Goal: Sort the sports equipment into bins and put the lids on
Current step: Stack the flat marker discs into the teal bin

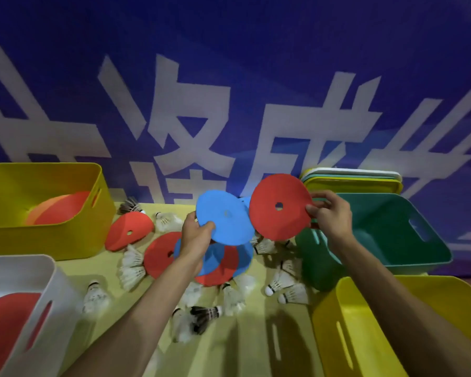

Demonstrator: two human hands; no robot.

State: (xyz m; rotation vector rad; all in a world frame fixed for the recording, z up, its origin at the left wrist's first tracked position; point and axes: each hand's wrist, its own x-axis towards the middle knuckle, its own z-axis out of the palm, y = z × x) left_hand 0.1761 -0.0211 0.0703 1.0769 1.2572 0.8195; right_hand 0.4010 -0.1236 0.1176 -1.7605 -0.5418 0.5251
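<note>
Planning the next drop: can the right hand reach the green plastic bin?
Probably yes: the right hand, pinching a flat red disc, is beside the lidless green plastic bin; nothing lies between.

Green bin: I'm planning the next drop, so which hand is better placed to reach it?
Likely the right hand: it pinches the red disc at the rim of the green bin. The left hand, holding the blue disc, sits over the middle of the table, farther away.
</note>
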